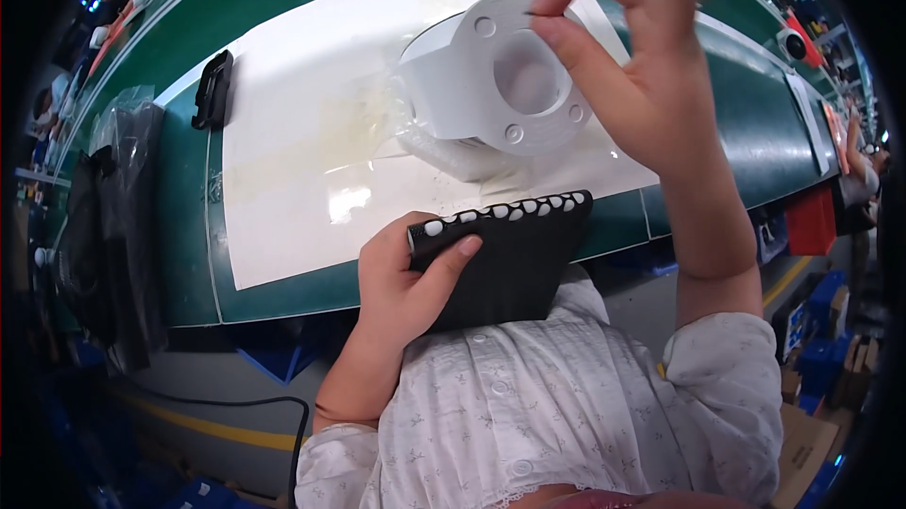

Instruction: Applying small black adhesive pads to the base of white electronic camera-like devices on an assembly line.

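Note:
My left hand [406,278] grips the near left corner of a flat black panel [514,273], its thumb on the broad face. Along the panel's upper edge runs a row of rounded white pieces [500,212]. My right hand [651,75] is raised in front of a white housing with a large round opening [453,84]. Its thumb and index finger pinch together, with a tiny dark bit between the tips, too small to name. The housing lies on clear plastic wrap [462,162], and its right side is partly hidden by my right hand.
A white sheet [293,169] covers much of the green worktable [189,254]. On its left edge lies a black plastic part [213,89]. Black bagged items [127,216] hang at the far left. A red bin [812,223] and blue crates [823,320] stand to the right.

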Available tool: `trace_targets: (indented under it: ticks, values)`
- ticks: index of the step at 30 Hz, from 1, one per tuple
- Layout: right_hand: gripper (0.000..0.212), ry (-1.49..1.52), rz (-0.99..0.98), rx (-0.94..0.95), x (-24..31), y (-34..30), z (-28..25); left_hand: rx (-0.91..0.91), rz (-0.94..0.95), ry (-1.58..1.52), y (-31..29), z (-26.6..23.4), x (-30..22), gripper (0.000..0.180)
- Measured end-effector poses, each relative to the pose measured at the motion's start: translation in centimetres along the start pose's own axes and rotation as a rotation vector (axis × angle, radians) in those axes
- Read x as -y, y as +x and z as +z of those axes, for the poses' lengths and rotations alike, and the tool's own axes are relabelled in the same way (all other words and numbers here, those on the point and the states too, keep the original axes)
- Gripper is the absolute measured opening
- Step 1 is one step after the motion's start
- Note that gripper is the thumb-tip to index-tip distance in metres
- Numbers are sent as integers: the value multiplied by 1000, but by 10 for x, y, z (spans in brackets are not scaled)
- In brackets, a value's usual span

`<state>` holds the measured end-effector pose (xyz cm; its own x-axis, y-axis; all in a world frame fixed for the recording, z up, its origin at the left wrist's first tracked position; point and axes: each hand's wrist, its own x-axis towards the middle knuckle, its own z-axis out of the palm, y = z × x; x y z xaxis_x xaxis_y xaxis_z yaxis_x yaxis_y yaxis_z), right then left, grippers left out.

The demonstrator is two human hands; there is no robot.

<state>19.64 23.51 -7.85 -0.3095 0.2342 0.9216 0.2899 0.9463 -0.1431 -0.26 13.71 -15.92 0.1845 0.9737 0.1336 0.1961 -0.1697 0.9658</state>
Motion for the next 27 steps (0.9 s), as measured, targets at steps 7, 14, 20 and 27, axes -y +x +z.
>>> trace_targets:
  ticks: [7, 14, 20, 27]
  values:
    - [64, 342, -96, 123, -6, 3, 5, 16, -41, 16, 0, -1, -3, 17]
    - [60, 218, 823, 117, 49, 26, -1, 20, 2, 25, 1, -2, 0, 17]
    - [56, 132, -248, 79, -3, -2, -4, 45, -13, 28, 2, 1, -3, 17]
    - [47, -435, 209, 359, 46, -11, -4, 19, -29, 18, 0, -1, -2, 17]
